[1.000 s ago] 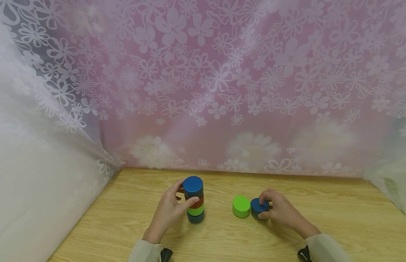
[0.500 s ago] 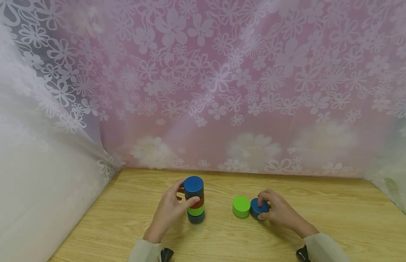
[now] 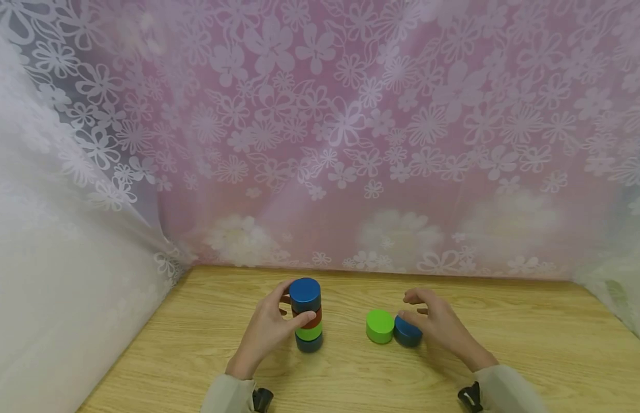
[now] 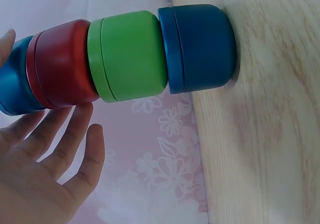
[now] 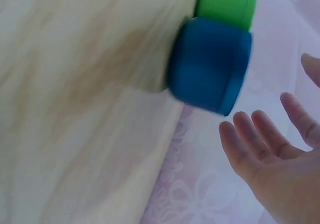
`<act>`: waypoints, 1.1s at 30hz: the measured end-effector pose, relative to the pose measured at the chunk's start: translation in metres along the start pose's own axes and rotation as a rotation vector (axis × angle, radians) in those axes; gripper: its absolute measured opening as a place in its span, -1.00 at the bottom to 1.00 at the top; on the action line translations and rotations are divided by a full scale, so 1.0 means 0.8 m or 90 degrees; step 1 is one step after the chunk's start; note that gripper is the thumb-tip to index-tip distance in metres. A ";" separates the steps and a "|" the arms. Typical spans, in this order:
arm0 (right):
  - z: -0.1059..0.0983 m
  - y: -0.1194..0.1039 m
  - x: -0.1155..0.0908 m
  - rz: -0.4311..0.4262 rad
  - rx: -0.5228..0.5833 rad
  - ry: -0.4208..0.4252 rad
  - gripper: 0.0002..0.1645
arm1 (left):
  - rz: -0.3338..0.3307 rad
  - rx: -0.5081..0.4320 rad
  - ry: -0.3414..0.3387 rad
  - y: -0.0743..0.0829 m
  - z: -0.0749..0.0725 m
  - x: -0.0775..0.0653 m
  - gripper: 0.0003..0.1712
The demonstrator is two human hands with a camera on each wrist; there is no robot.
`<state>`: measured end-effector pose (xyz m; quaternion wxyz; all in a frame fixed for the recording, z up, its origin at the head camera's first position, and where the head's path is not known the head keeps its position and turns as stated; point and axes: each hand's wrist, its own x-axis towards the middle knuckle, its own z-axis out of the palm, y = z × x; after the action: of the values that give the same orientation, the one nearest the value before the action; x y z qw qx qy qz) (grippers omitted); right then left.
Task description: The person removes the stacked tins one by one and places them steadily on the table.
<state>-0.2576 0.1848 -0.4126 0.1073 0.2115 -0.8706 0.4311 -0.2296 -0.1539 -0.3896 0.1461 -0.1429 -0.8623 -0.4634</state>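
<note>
Four-high is a stack of lidded round tins: blue on top (image 3: pixel 305 293), then a red tin (image 4: pixel 65 63), a green tin (image 4: pixel 130 56) and a blue bottom tin (image 4: pixel 200 48) that stands on the table. My left hand (image 3: pixel 268 332) holds the stack near the top, thumb in front and fingers round the far side. To the right, a loose green tin (image 3: pixel 380 326) touches a loose blue tin (image 3: pixel 408 334). Just above that blue tin hovers my right hand (image 3: pixel 443 327), fingers spread and apart from it in the right wrist view.
The wooden table (image 3: pixel 345 384) reaches back to a pink flowered curtain (image 3: pixel 345 172). A white curtain (image 3: pixel 66 287) hangs at the left side, and pale cloth hangs at the right.
My right hand has let go of the loose blue tin and lifted slightly, its fingers opening. My left hand and the stack stay in place.
</note>
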 end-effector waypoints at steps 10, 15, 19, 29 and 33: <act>0.012 -0.028 0.016 -0.058 0.030 0.063 -0.61 | 0.002 0.001 -0.009 -0.003 0.000 -0.002 -0.20; 0.018 -0.046 0.024 -0.060 0.059 0.064 -0.59 | 0.002 -0.001 -0.010 -0.006 -0.001 -0.003 -0.20; 0.022 -0.055 0.029 -0.053 0.078 0.058 -0.59 | 0.003 -0.005 -0.013 -0.007 -0.001 -0.005 -0.20; 0.027 -0.071 0.037 -0.086 0.107 0.059 -0.63 | 0.010 -0.006 -0.019 -0.015 0.001 -0.010 -0.19; 0.029 -0.075 0.041 -0.096 0.110 0.055 -0.61 | 0.015 -0.006 -0.019 -0.019 0.001 -0.011 -0.18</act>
<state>-0.2592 0.1248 -0.3722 0.1581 0.2665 -0.8065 0.5036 -0.2276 -0.1620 -0.4050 0.1378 -0.1611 -0.8603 -0.4636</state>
